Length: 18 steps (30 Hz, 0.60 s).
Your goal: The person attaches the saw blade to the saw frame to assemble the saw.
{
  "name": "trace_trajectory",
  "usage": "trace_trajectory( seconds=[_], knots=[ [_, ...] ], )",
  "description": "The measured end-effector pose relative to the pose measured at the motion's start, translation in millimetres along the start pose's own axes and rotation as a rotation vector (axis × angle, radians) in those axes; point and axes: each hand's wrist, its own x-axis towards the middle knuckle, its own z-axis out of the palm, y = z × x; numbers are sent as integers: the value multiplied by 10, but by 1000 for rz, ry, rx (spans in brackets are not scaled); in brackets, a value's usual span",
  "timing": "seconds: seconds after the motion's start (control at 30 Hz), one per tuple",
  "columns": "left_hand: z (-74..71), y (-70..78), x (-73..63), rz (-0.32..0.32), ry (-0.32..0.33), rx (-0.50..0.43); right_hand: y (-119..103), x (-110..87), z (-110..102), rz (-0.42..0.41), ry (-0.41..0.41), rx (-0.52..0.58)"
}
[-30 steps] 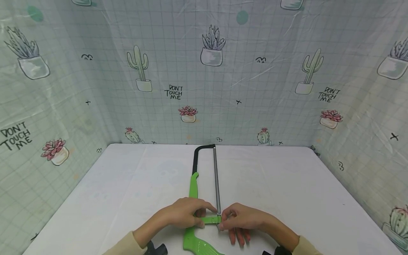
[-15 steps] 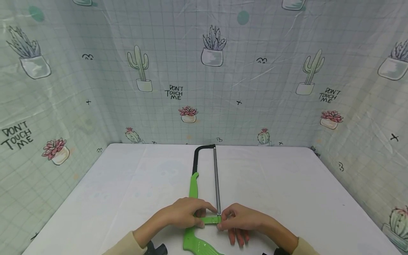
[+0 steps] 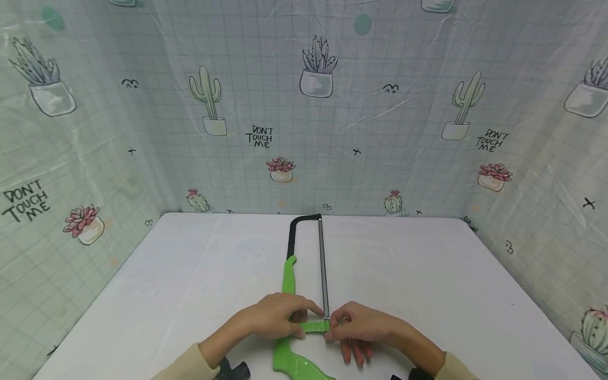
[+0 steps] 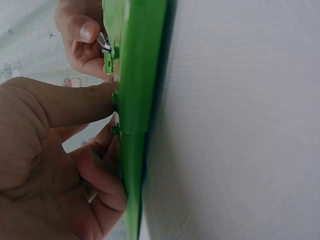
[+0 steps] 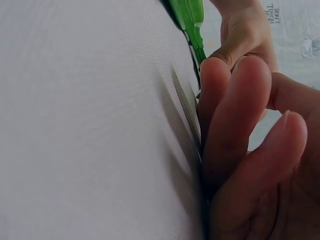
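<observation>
A hacksaw with a green handle (image 3: 288, 277), black frame and grey blade (image 3: 323, 269) lies flat on the white table (image 3: 427, 295), pointing away from me. My left hand (image 3: 277, 316) grips the green crosspiece near the handle; in the left wrist view one finger (image 4: 65, 105) presses on the green bar (image 4: 137, 75) and the others curl round it. My right hand (image 3: 353, 324) pinches the small metal fitting (image 4: 105, 45) at the blade's near end. In the right wrist view its fingers (image 5: 240, 140) rest on the table beside the saw (image 5: 190, 15).
Cloth walls printed with cacti (image 3: 206, 100) close in the table at the back and both sides. Dark wrist gear (image 3: 235, 369) shows at the bottom edge. Bare tabletop stretches left and right of the saw.
</observation>
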Motion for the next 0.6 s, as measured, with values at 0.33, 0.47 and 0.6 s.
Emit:
trace_trajectory(
  seconds=[0.33,0.47,0.6],
  knots=[
    [7,-6,4,1,4,3,9,-1,-12,4,-1,-11],
    [7,-3,5,1,3,4,9,3,-23,17,8,-16],
    [10,-2,8,1,1,1,14,5,-28,31,16,-17]
  ],
)
